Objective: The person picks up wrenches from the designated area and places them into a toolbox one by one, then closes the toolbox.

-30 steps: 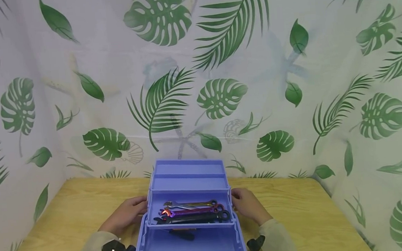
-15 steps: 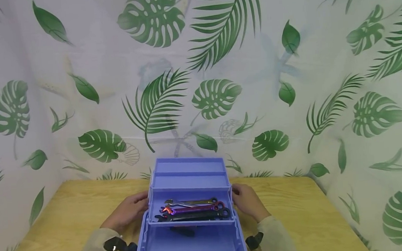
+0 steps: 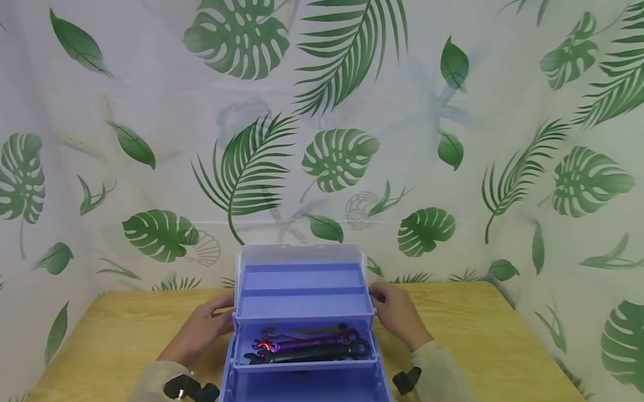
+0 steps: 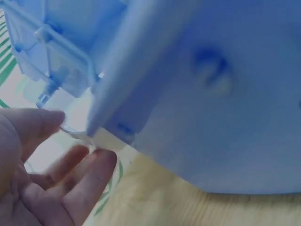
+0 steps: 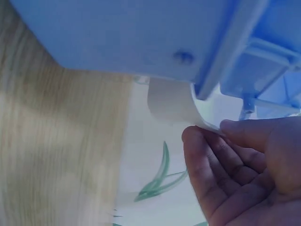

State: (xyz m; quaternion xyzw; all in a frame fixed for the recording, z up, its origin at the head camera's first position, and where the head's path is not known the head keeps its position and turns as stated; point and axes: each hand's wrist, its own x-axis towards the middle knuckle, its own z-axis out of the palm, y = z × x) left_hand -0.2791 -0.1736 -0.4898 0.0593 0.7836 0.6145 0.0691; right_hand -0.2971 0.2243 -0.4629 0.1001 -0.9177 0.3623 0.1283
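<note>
A blue toolbox [image 3: 312, 398] stands with its stepped trays spread out. Its translucent lid [image 3: 303, 254] rises behind the upper tray [image 3: 303, 303]. Several wrenches [image 3: 315, 352], dark, purple-red and silvery, lie in the lower tray [image 3: 304, 366]. At the box's left side, my left hand [image 3: 199, 328] holds the lid's edge between thumb and fingers; the left wrist view shows that thumb [image 4: 44, 120] above the edge. My right hand [image 3: 401, 316] pinches the opposite edge of the lid [image 5: 171, 101], thumb against fingertips in the right wrist view. Shadow hides the part of the box beneath the lower tray.
The box rests on a wood-grain table [image 3: 475, 351]. Close behind it hangs a white backdrop [image 3: 356, 211] with green leaf prints, which also closes off both sides. Black wrist mounts [image 3: 191, 390] sit over the sleeves.
The lid has swung up into view behind the trays, both hands moving with it. The trays have shifted down toward the front, and a dark tool beneath them has gone from sight.
</note>
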